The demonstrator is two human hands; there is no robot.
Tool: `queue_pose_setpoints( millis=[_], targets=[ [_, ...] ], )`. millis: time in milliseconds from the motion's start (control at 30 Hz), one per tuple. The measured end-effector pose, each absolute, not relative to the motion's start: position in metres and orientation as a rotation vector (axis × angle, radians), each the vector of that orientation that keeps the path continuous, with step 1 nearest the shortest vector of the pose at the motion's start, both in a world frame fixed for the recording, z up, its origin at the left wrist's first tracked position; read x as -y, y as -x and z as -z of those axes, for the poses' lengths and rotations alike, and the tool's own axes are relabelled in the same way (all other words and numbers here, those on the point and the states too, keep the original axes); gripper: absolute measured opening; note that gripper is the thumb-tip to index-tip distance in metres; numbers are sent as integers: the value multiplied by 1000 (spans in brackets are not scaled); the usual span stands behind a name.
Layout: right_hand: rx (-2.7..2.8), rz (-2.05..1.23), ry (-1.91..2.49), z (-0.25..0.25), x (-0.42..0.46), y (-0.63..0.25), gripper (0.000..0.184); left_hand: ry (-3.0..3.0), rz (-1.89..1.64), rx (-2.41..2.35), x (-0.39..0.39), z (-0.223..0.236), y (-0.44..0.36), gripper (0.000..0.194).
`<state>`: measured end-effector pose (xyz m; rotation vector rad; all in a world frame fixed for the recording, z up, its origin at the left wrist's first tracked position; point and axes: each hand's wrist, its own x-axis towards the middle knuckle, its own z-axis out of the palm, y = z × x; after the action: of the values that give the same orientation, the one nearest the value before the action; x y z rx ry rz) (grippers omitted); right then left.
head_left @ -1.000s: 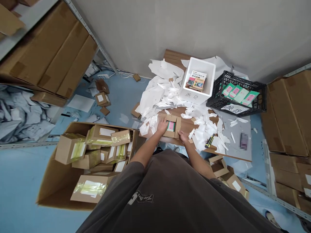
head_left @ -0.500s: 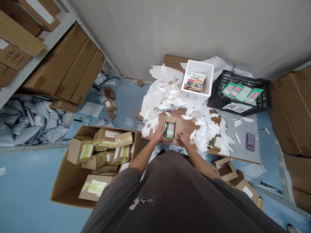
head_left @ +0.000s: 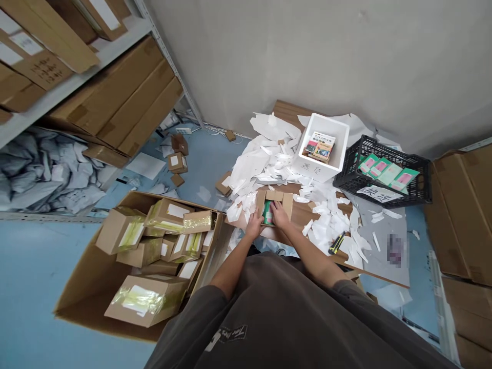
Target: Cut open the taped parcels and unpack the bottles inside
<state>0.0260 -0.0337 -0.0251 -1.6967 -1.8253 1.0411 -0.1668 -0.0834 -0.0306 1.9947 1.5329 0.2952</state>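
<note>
On the front edge of the wooden table (head_left: 298, 206) lies an open cardboard box (head_left: 286, 202), its flaps folded outward. A green-and-pink book (head_left: 268, 216) sits inside, partly covered by my fingers. My left hand (head_left: 254, 224) is closed on the near left side of the box, fingertips at its rim. My right hand (head_left: 280, 214) reaches in over the near right side, its fingers closed on the book. To the right, a yellow-and-black utility knife (head_left: 336, 243) rests on torn white paper (head_left: 321, 225).
A white foam box (head_left: 319, 171) with books and a black crate (head_left: 343, 179) of green-and-pink books stand at the table's back. Left of me, a large carton (head_left: 77, 292) holds several taped parcels (head_left: 148, 297). Shelves (head_left: 126, 43) with cartons flank the left side.
My right hand has moved from the box's right side into the box, onto the book. My left hand has shifted down to the near left corner. The view has tilted and shifted.
</note>
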Motion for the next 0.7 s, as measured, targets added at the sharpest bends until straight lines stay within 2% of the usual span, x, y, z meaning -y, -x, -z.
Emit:
queue_pose_setpoints(
  millis=[167,400,600,700],
  targets=[
    [2006,-935,1690,27,17,-9,75,-1951,-292,-1562,77,33,193,12],
    [2007,-791,1796,29,-43,30,80,-1898,-330,-1410,65,37,218,11],
    [2092,-800,1972,15,-67,42,65,-1831,-312,-1422,63,41,225,15],
    [2047,-732,1930,7,-52,47,62,-1806,-341,-1402,65,44,225,24]
  ],
)
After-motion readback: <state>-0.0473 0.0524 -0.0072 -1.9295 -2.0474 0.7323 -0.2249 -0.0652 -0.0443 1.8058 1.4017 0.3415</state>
